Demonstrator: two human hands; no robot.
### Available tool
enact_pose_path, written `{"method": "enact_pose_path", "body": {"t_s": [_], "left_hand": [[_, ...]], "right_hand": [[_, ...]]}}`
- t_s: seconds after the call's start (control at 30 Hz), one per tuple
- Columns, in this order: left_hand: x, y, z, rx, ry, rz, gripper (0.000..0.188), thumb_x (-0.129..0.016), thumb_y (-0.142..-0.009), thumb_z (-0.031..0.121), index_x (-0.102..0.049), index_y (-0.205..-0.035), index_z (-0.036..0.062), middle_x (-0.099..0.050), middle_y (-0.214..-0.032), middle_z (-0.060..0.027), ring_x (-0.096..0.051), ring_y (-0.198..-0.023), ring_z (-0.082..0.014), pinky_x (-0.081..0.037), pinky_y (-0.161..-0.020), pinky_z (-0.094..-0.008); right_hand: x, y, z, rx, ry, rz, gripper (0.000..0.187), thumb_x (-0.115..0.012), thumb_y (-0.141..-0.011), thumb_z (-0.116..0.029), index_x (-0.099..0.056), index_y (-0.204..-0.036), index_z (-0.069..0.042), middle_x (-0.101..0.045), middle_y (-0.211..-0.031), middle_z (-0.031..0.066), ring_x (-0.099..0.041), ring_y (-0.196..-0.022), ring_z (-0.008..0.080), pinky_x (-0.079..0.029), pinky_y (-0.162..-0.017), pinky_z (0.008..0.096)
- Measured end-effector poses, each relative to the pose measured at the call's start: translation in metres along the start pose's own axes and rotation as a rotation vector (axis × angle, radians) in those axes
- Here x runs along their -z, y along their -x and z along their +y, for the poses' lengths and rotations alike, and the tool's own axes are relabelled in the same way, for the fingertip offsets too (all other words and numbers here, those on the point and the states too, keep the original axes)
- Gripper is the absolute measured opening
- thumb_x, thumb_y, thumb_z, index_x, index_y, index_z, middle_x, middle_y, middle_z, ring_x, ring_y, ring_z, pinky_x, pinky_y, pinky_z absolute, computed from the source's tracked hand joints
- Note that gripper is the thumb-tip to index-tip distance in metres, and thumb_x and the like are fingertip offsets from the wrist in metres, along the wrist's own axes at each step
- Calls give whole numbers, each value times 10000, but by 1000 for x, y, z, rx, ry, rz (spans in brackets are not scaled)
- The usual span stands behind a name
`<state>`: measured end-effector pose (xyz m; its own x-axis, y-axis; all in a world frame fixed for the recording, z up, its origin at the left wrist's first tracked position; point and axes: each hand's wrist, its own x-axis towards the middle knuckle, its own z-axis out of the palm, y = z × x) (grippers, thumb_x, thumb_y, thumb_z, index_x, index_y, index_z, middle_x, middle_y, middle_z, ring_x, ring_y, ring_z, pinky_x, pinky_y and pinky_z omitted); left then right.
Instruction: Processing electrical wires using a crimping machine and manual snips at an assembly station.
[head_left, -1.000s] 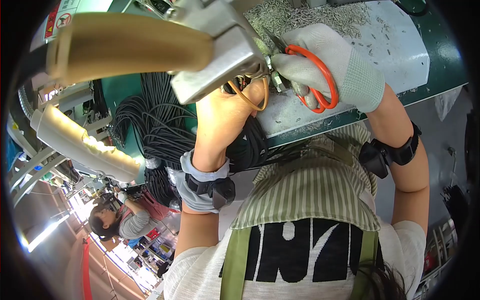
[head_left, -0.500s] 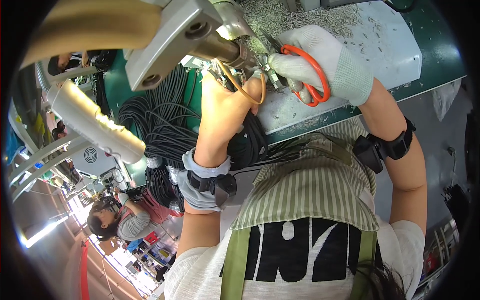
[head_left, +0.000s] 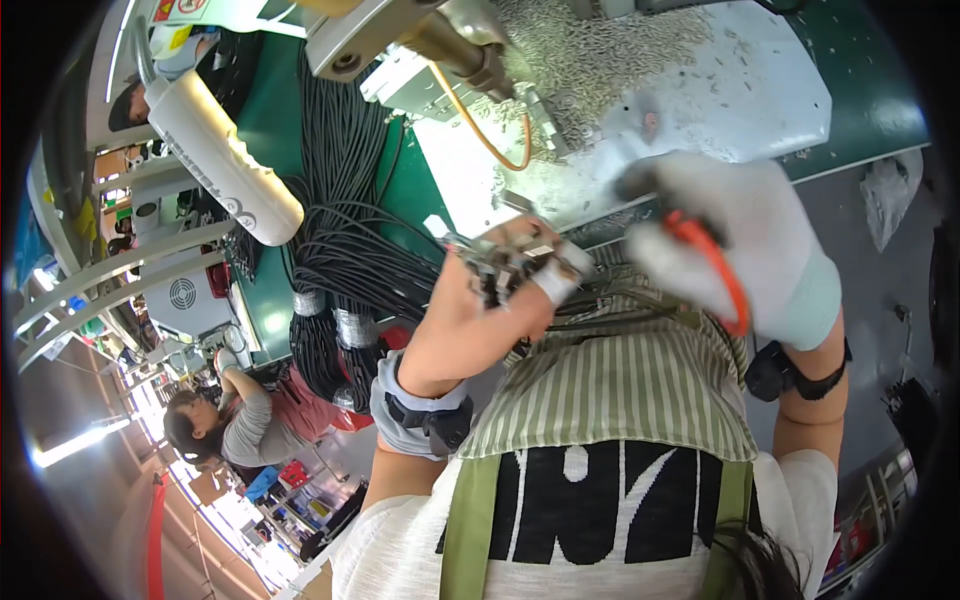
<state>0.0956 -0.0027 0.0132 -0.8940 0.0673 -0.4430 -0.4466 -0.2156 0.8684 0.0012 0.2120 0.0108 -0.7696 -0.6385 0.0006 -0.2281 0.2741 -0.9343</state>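
My left hand (head_left: 478, 325) is closed around a bunch of metal connectors (head_left: 512, 262) at the ends of black cables, just off the table's near edge. My right hand (head_left: 755, 225), in a white glove smeared by motion, is closed on red-handled scissors (head_left: 712, 262). Their blades are too blurred to make out. It stands to the right of the connectors, apart from them. Beyond both hands is a machine's metal press head (head_left: 455, 55) with a thin tan tube (head_left: 485, 135) curving down from it. Neither hand touches the machine.
Small metal pieces (head_left: 570, 70) are heaped behind the press and scattered over a white board (head_left: 775, 85) on the green table (head_left: 875, 90). Black cables (head_left: 340, 130) spread at left, beside a lit lamp (head_left: 225, 165). A person (head_left: 255, 430) works farther left. A plastic bag (head_left: 888, 192) hangs at right.
Both hands have drawn back from the press toward my body, the left with the connectors and the right with the scissors. The right hand has also moved rightward. The view has shifted slightly.
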Motion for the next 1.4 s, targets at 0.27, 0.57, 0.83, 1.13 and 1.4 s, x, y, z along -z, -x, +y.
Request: {"method": "enact_pose_path", "body": {"t_s": [0.27, 0.57, 0.83, 1.13, 1.4], "left_hand": [[-20, 2, 3, -81, -311, -63, 152, -630, -838, 79, -570, -950, -6, -546, -669, 7, -480, -562, -48, -389, -523, -202], [-18, 2, 3, 11, -534, -226, 205, -656, -828, 75, -566, -989, -14, -587, -728, -3, -542, -652, -62, -447, -611, -220], [-30, -8, -2, -294, -378, 33, 218, -645, -798, 5, -549, -994, -5, -575, -842, 0, -518, -758, -55, -432, -661, -211], [-38, -8, 5, -542, -595, 294, 208, -656, -752, -31, -547, -927, -10, -542, -758, 21, -480, -703, -36, -411, -627, -199], [-34, -6, 4, -477, -546, 294, 213, -661, -718, -38, -549, -898, -11, -562, -747, 12, -489, -674, -32, -406, -601, -191]], "right_hand": [[-16, 8, 4, 183, 37, 71, 142, -644, -778, -165, -599, -822, -37, -560, -622, 138, -564, -531, 304, -450, -511, 339], [15, -3, -5, 509, 74, -54, 106, -632, -750, -100, -612, -827, -29, -539, -553, 76, -531, -440, 178, -414, -444, 282], [7, -2, 5, 237, 85, -31, 135, -550, -849, -126, -581, -810, 0, -554, -536, 20, -553, -467, 86, -428, -429, 253], [-32, 6, 7, 120, -80, 250, 129, -589, -819, -101, -575, -878, 12, -554, -540, 63, -555, -454, 150, -443, -461, 267], [-44, 23, 6, 359, 466, 344, 198, -682, -712, -68, -606, -892, -40, -530, -559, 82, -542, -466, 258, -428, -458, 315]]}}
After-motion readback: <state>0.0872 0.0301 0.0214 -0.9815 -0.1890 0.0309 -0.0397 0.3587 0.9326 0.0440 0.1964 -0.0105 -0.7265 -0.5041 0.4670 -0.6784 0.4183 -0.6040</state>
